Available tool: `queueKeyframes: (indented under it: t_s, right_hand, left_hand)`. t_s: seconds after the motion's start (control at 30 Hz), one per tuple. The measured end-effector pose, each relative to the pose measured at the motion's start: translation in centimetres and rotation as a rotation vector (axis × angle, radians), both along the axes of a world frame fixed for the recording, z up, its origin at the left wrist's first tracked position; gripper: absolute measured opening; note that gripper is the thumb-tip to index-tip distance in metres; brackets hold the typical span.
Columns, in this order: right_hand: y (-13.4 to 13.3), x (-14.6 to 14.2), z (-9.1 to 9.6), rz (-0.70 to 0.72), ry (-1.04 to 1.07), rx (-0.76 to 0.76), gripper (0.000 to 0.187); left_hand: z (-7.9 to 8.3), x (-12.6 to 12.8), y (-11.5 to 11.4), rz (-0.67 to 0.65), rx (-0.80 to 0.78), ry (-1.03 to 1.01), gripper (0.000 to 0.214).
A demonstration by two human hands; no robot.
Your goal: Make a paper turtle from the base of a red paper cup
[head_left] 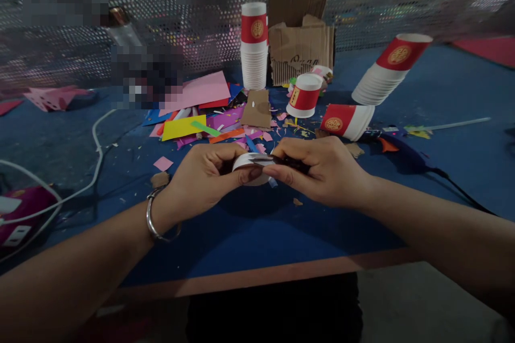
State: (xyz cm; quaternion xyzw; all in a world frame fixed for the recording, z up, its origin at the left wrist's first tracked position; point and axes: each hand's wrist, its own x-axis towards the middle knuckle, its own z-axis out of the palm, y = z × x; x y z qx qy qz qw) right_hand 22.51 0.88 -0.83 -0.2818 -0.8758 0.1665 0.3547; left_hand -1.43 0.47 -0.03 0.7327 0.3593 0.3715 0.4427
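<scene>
Just above the table's front part, my left hand (pixel 203 174) is closed round a white paper cup (pixel 246 159), its thumb pressed on the near side. Only part of the cup shows between the hands. My right hand (pixel 322 171) is closed on dark scissors (pixel 259 160), whose pointed blades lie across the cup's white surface. The handles are mostly hidden by my right fingers. Both thumb tips nearly meet in front of the cup. A narrow blue strip (pixel 273 182) shows just below the cup.
Paper scraps and a yellow sheet (pixel 183 127) lie behind my hands. Further back are a stack of cups (pixel 254 67), a leaning stack (pixel 378 83), a red cup (pixel 304 97) and a cardboard box (pixel 301 45). A glue gun (pixel 402 153) with its cord lies right; a purple power strip (pixel 24 203) left.
</scene>
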Motion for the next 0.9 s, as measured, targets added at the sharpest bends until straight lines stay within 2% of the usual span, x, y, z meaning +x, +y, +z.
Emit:
queueKeyframes:
  t_s: [0.17,0.37,0.43,0.6,0.7,0.83,0.9]
  right_hand:
    - [0.0,-0.1,0.2,0.01,0.064,-0.089,0.041]
    - [0.8,0.3,0.9,-0.173,0.264,-0.336,0.057]
    - [1.1,0.3,0.9,-0.179,0.302,-0.39,0.06]
    - [1.1,-0.2,0.4,-0.058,0.275,-0.452,0.059]
    - [1.1,-0.5,0.0,0.019,0.268,-0.492,0.056]
    - [1.3,-0.6,0.0,0.061,0.305,-0.546,0.052]
    - [1.4,-0.6,0.1,0.082,0.367,-0.61,0.052]
  left_hand:
    - [0.1,-0.1,0.2,-0.023,-0.101,-0.008,0.021]
    - [0.1,-0.1,0.1,0.019,-0.206,-0.008,0.026]
    - [0.0,-0.1,0.1,0.024,-0.191,0.014,0.025]
    - [-0.3,-0.1,0.2,-0.016,-0.06,0.07,0.017]
    - [-0.2,0.1,0.0,-0.057,-0.089,0.062,0.017]
    - [-0.2,0.3,-0.4,-0.075,-0.149,-0.032,0.026]
    - [-0.4,0.3,-0.5,-0.082,-0.153,-0.144,0.042]
